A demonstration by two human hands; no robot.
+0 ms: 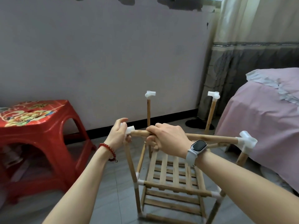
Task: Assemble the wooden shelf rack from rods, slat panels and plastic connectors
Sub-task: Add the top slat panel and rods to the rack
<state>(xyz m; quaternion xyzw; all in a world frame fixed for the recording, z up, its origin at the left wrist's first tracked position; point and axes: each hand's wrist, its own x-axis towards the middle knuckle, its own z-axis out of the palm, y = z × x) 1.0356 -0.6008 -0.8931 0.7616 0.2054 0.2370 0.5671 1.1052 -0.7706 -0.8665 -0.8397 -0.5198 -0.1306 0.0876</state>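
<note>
Where the head camera looks down, the half-built rack [174, 178] stands on the grey tiled floor [113, 183] between a red plastic stool [37, 131] and a bed with a pink cover [262, 120]. The left hand [119, 135] curls its fingers and thumb round a white plastic connector [130, 129] at the rack's near left top corner. The right hand [168, 139] grips a horizontal wooden rod [212, 138], fingers wrapped over it and thumb beneath; the rod's left end sits at the mouth of that connector, and its right end is seated in a second white connector [247, 140] on the near right post. Two far posts rise upright, each capped with a white connector [150, 94] of its own. Two slat panels [171, 170] lie lower in the frame, one above the other. A bead bracelet [108, 148] circles the left wrist and a watch [198, 147] the right
</note>
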